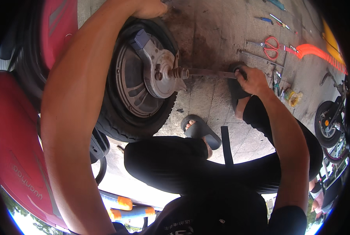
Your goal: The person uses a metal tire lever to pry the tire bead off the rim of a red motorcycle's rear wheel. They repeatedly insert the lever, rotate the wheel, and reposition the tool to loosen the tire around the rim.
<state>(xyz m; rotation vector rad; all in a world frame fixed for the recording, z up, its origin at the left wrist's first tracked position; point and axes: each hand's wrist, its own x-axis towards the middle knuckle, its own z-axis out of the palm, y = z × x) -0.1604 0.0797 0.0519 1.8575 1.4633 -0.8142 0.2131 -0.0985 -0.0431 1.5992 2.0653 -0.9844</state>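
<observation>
My right hand [255,81] is closed round the end of a long flat metal bar [212,73]. The bar's other end meets the threaded axle [179,73] of a wheel; how they join is hard to make out. The wheel has a black tyre [137,135], a dark metal hub [130,84] and a silver brake plate [159,78] with a blue-grey block at its upper end. My left hand [149,8] is at the top edge, by the far side of the tyre, its fingers mostly cut off from view.
Red scissors [271,47], a blue-handled tool [265,19], pliers [276,80] and a coiled orange hose [320,53] lie on the paved floor at right. A yellow tape roll [293,97] is near them. Red bodywork [14,149] stands at left, another wheeled vehicle [330,121] at far right.
</observation>
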